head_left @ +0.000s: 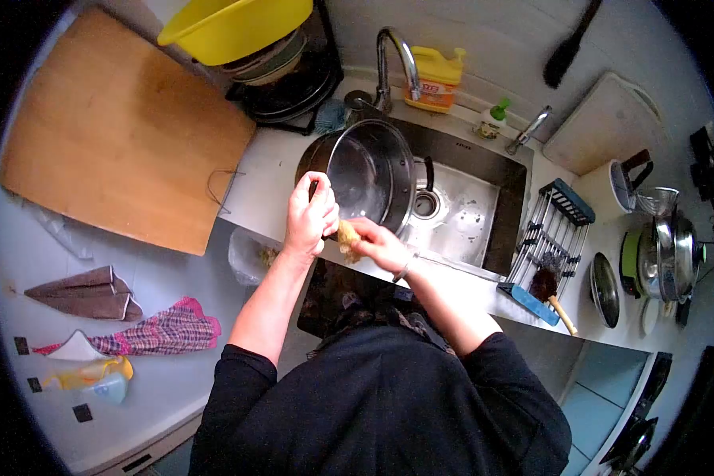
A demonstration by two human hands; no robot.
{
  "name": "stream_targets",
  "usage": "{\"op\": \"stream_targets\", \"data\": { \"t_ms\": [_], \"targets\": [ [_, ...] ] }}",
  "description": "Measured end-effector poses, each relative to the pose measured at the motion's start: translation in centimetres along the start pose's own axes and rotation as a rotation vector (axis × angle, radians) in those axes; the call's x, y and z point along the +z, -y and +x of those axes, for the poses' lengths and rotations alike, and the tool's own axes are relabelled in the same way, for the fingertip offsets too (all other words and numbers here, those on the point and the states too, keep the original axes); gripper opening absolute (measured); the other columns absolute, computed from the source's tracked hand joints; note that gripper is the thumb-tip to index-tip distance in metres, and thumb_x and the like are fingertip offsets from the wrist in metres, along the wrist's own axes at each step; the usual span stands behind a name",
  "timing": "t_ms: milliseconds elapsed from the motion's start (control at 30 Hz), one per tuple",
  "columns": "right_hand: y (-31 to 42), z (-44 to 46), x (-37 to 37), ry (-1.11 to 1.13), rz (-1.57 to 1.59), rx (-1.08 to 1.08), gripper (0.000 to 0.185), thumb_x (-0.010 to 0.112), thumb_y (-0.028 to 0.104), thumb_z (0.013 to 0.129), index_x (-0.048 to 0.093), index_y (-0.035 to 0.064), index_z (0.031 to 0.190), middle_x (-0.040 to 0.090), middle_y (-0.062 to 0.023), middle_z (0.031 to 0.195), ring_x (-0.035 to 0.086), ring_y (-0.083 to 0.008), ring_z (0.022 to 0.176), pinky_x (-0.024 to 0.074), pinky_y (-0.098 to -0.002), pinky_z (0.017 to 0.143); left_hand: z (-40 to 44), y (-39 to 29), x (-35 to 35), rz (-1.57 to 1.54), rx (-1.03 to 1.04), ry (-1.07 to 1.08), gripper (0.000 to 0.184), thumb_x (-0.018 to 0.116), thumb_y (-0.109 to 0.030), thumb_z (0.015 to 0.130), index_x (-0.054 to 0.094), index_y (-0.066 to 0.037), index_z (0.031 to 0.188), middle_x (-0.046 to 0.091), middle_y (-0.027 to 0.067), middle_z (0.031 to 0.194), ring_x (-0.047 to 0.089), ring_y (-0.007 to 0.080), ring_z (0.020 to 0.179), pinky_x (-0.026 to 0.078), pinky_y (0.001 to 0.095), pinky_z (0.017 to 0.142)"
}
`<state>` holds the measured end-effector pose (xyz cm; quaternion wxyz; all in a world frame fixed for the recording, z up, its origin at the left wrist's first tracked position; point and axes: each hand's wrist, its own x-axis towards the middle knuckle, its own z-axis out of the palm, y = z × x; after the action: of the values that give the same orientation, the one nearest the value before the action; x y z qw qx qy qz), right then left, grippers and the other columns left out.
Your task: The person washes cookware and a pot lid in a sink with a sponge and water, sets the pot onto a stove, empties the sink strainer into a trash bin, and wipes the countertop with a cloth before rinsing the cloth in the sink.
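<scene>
Pot [365,176] is tilted ahead of the hands, over the sink's left part; what seems its handle is enclosed by the curled left hand [310,216], apparently for steadiness. A yellowish scrubber [347,236] is pinched by the half-closed right hand [382,248], near the rim, presumably for control. Rightward of the hands, a drying rack [547,250] is set on the pale desk [472,308]; beyond, a cutting board [607,119] is leaned against the wall [496,44].

Left hand [309,216] on tilted pot [366,174]
</scene>
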<state>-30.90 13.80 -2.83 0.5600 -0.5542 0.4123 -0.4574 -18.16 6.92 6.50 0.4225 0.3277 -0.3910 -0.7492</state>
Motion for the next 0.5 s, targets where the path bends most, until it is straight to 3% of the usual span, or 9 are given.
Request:
{"op": "stream_targets", "data": {
  "t_ms": [33, 67, 100, 167, 300, 367, 400, 433, 500],
  "targets": [
    [-1.2, -0.4, 0.1, -0.074, -0.172, -0.163, 0.035, 0.050, 0.015, 0.081, 0.049, 0.0006, 0.113, 0.052, -0.0116, 0.104, 0.048, -0.0189, 0.101, 0.0372, -0.0312, 0.088, 0.3, 0.0, 0.4, 0.025, 0.014, 0.020, 0.010, 0.045, -0.021, 0.090, 0.041, -0.013, 0.085, 0.029, -0.0047, 0.053, 0.025, 0.0033, 0.037, 0.022, 0.0177, 0.032],
    [-2.4, -0.7, -0.1, -0.097, -0.184, -0.189, 0.033, 0.050, 0.013, 0.079, 0.052, 0.0022, 0.110, 0.052, -0.0139, 0.104, 0.048, -0.0250, 0.102, 0.0369, -0.0332, 0.089, 0.7, 0.2, 0.6, 0.030, 0.010, 0.039, 0.009, 0.046, -0.020, 0.090, 0.041, -0.013, 0.085, 0.030, -0.0046, 0.053, 0.026, 0.0029, 0.038, 0.022, 0.0173, 0.032],
    [-3.4, -0.7, -0.7, -0.105, -0.182, -0.192, 0.033, 0.050, 0.013, 0.079, 0.052, 0.0022, 0.110, 0.052, -0.0139, 0.104, 0.048, -0.0250, 0.102, 0.0369, -0.0332, 0.089, 1.0, 0.4, 0.9, 0.035, 0.006, 0.045, 0.009, 0.046, -0.020, 0.090, 0.041, -0.013, 0.085, 0.030, -0.0046, 0.053, 0.026, 0.0029, 0.038, 0.022, 0.0173, 0.032],
    [-6.0, -0.7, -2.1, -0.109, -0.497, -0.164, 0.031, 0.051, 0.011, 0.077, 0.055, 0.0063, 0.107, 0.052, -0.0114, 0.107, 0.048, -0.0274, 0.100, 0.0374, -0.0340, 0.088, 1.5, 0.8, 1.5, 0.110, 0.026, 0.085, 0.009, 0.047, -0.019, 0.089, 0.042, -0.012, 0.085, 0.031, -0.0050, 0.053, 0.027, 0.0025, 0.038, 0.022, 0.0170, 0.032],
    [-8.8, -0.4, -4.8, -0.402, -0.863, -0.063, 0.033, 0.052, 0.003, 0.073, 0.058, 0.0124, 0.104, 0.050, -0.0064, 0.114, 0.048, -0.0304, 0.090, 0.0399, -0.0354, 0.084, 2.3, 1.4, 3.3, 0.210, 0.059, 0.142, 0.011, 0.049, -0.019, 0.088, 0.042, -0.011, 0.084, 0.033, -0.0054, 0.053, 0.029, 0.0023, 0.039, 0.024, 0.0167, 0.033],
    [-10.0, 0.6, -4.9, -0.472, -0.839, -0.069, 0.036, 0.054, -0.001, 0.070, 0.058, 0.0120, 0.103, 0.048, -0.0111, 0.113, 0.047, -0.0323, 0.093, 0.0399, -0.0363, 0.085, 2.8, 2.2, 4.1, 0.435, 0.147, 0.098, 0.012, 0.050, -0.018, 0.088, 0.044, -0.010, 0.082, 0.036, -0.0054, 0.054, 0.032, 0.0018, 0.042, 0.026, 0.0165, 0.036],
    [-10.9, 1.3, -4.6, -0.610, -0.778, -0.049, 0.037, 0.054, -0.002, 0.069, 0.059, 0.0114, 0.103, 0.047, -0.0143, 0.113, 0.047, -0.0334, 0.094, 0.0398, -0.0367, 0.085, 3.1, 2.9, 4.1, 0.620, 0.233, 0.079, 0.012, 0.052, -0.015, 0.087, 0.046, -0.007, 0.080, 0.039, -0.0035, 0.055, 0.036, 0.0043, 0.045, 0.030, 0.0197, 0.040],
    [-11.1, 1.9, -4.2, -0.745, -0.714, -0.028, 0.038, 0.054, -0.003, 0.067, 0.059, 0.0108, 0.103, 0.045, -0.0175, 0.112, 0.046, -0.0346, 0.095, 0.0397, -0.0371, 0.085, 3.2, 3.2, 4.4, 0.832, 0.372, 0.069, 0.009, 0.053, -0.011, 0.085, 0.048, -0.004, 0.081, 0.045, 0.0009, 0.057, 0.041, 0.0082, 0.048, 0.036, 0.0245, 0.045],
    [-11.4, 2.7, -3.2, -0.806, -0.640, 0.028, 0.037, 0.054, -0.002, 0.068, 0.059, 0.0101, 0.102, 0.042, -0.0206, 0.110, 0.046, -0.0365, 0.096, 0.0397, -0.0363, 0.084, 2.6, 3.9, 6.2, 0.986, 0.630, 0.154, 0.008, 0.052, -0.011, 0.086, 0.047, -0.006, 0.081, 0.045, -0.0018, 0.059, 0.040, 0.0076, 0.049, 0.035, 0.0219, 0.045]
  ]
}}
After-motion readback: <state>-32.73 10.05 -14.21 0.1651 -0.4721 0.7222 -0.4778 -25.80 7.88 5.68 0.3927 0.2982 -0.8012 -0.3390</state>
